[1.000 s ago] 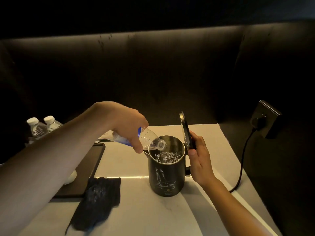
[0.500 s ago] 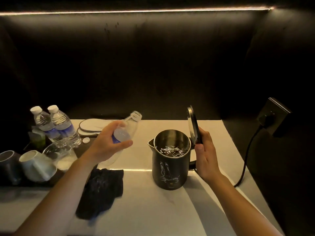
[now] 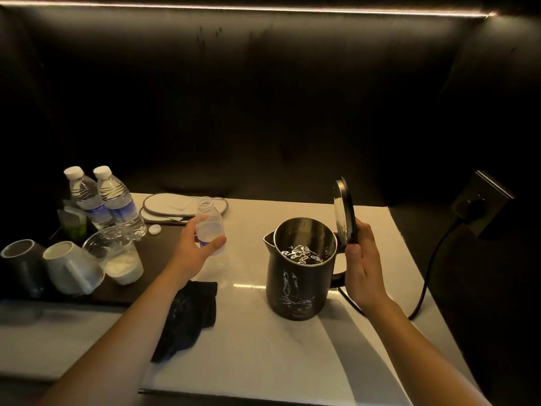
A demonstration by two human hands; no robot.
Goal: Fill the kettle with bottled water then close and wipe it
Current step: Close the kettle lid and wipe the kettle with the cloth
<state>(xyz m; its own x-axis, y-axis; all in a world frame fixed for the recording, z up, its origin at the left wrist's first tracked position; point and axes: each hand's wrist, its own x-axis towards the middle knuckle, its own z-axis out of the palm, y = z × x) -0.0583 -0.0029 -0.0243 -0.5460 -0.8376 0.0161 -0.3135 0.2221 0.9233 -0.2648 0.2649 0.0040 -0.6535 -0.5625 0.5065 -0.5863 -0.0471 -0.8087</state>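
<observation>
Now: water in kettle point(image 3: 297, 276) | your left hand point(image 3: 195, 249) clasps uncapped bottle point(image 3: 208, 227) | right hand point(image 3: 362, 259) pinches raised lid point(image 3: 345, 215) | closing, wiping with cloth point(image 3: 190, 315) left.

Black kettle point(image 3: 295, 285) with white markings, dark cloth point(image 3: 187, 317), white bottle caps point(image 3: 73, 172)

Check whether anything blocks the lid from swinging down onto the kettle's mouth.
Nothing visible does. The lid stands upright at the rim's right side, held by the right hand. The kettle mouth is open, only water inside. The left hand holds the open bottle well off to the left.
</observation>
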